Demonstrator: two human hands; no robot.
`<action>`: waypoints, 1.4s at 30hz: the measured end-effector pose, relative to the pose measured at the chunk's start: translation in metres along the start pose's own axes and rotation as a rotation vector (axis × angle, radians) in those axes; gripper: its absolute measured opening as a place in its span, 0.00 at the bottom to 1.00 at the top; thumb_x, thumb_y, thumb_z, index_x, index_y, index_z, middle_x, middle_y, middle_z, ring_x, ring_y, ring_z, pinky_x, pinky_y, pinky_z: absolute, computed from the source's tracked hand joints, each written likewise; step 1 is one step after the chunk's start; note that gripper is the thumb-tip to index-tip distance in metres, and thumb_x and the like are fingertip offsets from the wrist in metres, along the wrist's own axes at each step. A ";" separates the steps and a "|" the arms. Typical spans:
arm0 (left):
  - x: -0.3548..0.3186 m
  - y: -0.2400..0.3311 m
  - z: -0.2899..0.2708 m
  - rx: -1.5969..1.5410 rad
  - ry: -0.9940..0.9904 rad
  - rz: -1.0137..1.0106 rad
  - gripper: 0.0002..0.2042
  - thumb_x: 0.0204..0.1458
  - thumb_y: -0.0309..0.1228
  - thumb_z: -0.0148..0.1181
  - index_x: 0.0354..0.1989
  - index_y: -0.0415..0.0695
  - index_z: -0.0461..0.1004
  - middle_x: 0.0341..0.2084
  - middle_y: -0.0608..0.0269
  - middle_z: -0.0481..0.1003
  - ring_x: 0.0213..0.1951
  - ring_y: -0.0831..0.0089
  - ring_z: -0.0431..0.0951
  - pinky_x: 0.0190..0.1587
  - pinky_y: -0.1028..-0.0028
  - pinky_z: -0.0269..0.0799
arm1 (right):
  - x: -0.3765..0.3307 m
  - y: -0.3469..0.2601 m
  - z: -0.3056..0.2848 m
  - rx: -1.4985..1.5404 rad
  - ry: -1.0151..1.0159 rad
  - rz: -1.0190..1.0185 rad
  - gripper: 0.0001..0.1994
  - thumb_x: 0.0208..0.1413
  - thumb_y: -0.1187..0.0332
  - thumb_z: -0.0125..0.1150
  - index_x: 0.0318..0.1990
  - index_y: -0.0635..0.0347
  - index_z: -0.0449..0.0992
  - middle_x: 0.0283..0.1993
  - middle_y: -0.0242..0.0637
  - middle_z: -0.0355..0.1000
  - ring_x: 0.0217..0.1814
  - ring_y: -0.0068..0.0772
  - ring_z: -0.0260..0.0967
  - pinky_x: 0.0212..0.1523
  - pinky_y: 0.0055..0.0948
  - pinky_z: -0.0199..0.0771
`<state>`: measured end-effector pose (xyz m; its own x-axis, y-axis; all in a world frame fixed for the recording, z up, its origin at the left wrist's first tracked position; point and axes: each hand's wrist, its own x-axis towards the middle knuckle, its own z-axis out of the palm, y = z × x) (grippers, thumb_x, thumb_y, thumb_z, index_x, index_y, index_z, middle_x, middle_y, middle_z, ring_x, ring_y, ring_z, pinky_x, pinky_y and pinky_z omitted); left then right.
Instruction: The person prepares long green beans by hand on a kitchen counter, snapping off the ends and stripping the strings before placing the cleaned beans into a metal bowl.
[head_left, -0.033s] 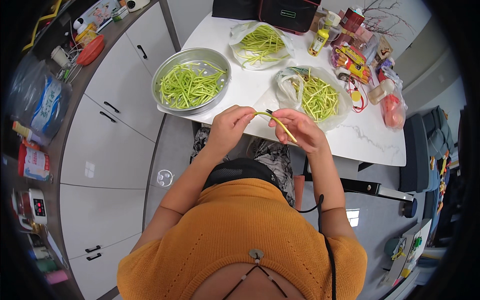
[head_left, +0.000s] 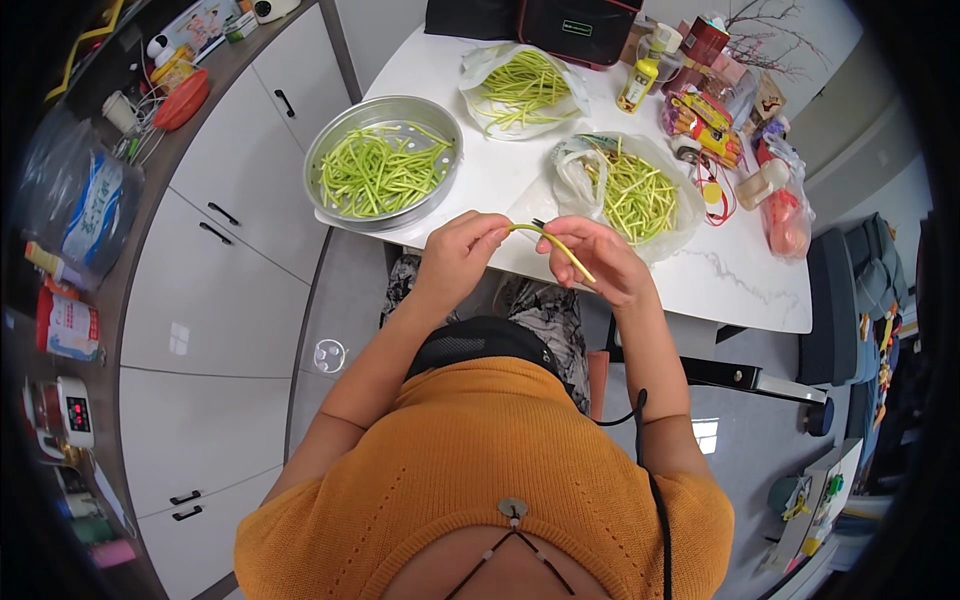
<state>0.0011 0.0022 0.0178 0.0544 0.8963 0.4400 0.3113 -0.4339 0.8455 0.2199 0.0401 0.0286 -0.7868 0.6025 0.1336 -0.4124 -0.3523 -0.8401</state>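
Note:
In front of my waist, near the edge of the white table (head_left: 480, 160), a thin curved green stalk (head_left: 567, 254) is between my hands. My left hand (head_left: 462, 250) is closed, thumb and fingertips pinching the stalk's upper left end. The fingers of my right hand (head_left: 605, 262) curl round its middle, with the other end hanging below them. A small dark pointed thing (head_left: 538, 223) shows at my right fingertips; its kind I cannot make out. Cut green stalks (head_left: 375, 172) lie heaped in a round metal pan with holes (head_left: 318, 130), just beyond my left hand.
Beyond my right hand, an open plastic bag (head_left: 690, 215) holds more stalks; another bag (head_left: 478, 75) of longer ones lies farther back. A yellow bottle (head_left: 637, 85), packets (head_left: 703, 125) and a bag of red things (head_left: 788, 225) crowd the table's right. White cabinets (head_left: 220, 300) stand left.

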 end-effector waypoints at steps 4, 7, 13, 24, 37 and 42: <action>-0.001 0.001 0.000 0.000 0.010 -0.005 0.06 0.51 0.25 0.55 0.35 0.38 0.75 0.24 0.59 0.74 0.26 0.70 0.73 0.29 0.76 0.66 | 0.008 0.001 0.003 -0.105 0.015 -0.029 0.21 0.54 0.62 0.57 0.52 0.64 0.65 0.47 0.41 0.69 0.35 0.24 0.67 0.36 0.20 0.69; -0.001 0.000 -0.001 0.011 0.015 -0.009 0.06 0.51 0.25 0.55 0.35 0.38 0.75 0.24 0.58 0.74 0.26 0.69 0.73 0.29 0.76 0.67 | 0.010 -0.001 0.008 -0.033 0.023 -0.015 0.18 0.54 0.64 0.58 0.50 0.63 0.66 0.46 0.40 0.70 0.35 0.23 0.67 0.35 0.20 0.69; -0.002 0.001 -0.003 0.031 0.022 0.010 0.06 0.51 0.26 0.55 0.35 0.38 0.75 0.24 0.58 0.74 0.25 0.69 0.73 0.29 0.75 0.67 | 0.012 0.005 0.008 -0.223 0.111 -0.039 0.20 0.52 0.67 0.61 0.51 0.62 0.67 0.43 0.37 0.71 0.33 0.20 0.67 0.36 0.19 0.68; -0.006 -0.001 0.001 -0.014 -0.046 -0.002 0.07 0.51 0.24 0.54 0.35 0.38 0.75 0.22 0.64 0.72 0.24 0.80 0.69 0.27 0.80 0.63 | 0.015 0.003 0.018 -0.494 0.325 -0.066 0.15 0.49 0.70 0.63 0.45 0.63 0.75 0.36 0.31 0.73 0.32 0.16 0.65 0.34 0.17 0.66; -0.010 -0.001 0.007 -0.100 -0.077 -0.076 0.06 0.51 0.24 0.54 0.35 0.37 0.75 0.23 0.64 0.73 0.24 0.81 0.69 0.28 0.81 0.64 | 0.015 0.011 0.011 -0.493 0.398 -0.079 0.11 0.52 0.71 0.59 0.43 0.63 0.76 0.31 0.30 0.73 0.29 0.14 0.62 0.31 0.15 0.63; -0.005 0.005 0.001 -0.097 -0.043 -0.078 0.06 0.51 0.24 0.54 0.35 0.36 0.75 0.23 0.65 0.73 0.24 0.81 0.68 0.28 0.81 0.63 | 0.015 0.002 0.018 -0.371 0.279 -0.021 0.13 0.56 0.67 0.54 0.47 0.62 0.73 0.33 0.30 0.72 0.29 0.15 0.62 0.31 0.15 0.63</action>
<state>0.0037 -0.0044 0.0191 0.0745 0.9299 0.3602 0.2229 -0.3676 0.9029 0.1993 0.0353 0.0383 -0.6053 0.7945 0.0488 -0.1953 -0.0888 -0.9767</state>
